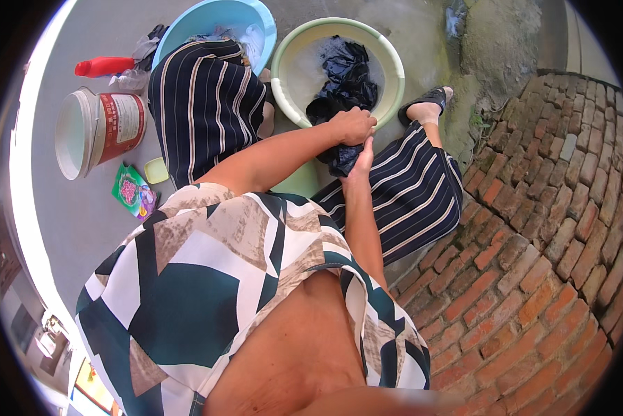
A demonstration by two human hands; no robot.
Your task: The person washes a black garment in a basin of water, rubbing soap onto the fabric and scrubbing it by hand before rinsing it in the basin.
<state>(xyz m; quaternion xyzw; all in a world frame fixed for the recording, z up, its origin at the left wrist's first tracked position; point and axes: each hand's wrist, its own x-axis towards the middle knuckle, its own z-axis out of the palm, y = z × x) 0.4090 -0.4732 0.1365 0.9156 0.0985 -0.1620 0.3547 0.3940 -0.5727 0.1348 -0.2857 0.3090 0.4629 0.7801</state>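
A wet black garment [346, 73] lies bunched in a pale green basin [282, 90] with cloudy water. One end of it is drawn over the near rim toward me. My left hand [353, 126] is closed on the cloth at that rim, its back turned up. Just below it, my right hand [360, 163] grips the hanging end, thumb pointing up. The two hands almost touch. Part of the cloth between them is hidden by my left fingers.
A blue tub [214, 17] with clothes stands at the upper left. Left of my striped trouser leg are a red bottle [105, 66], a tipped white-and-red bucket [120, 125], a green packet [132, 191] and a small yellow-green dish [157, 170]. Brick paving [533, 277] lies to the right.
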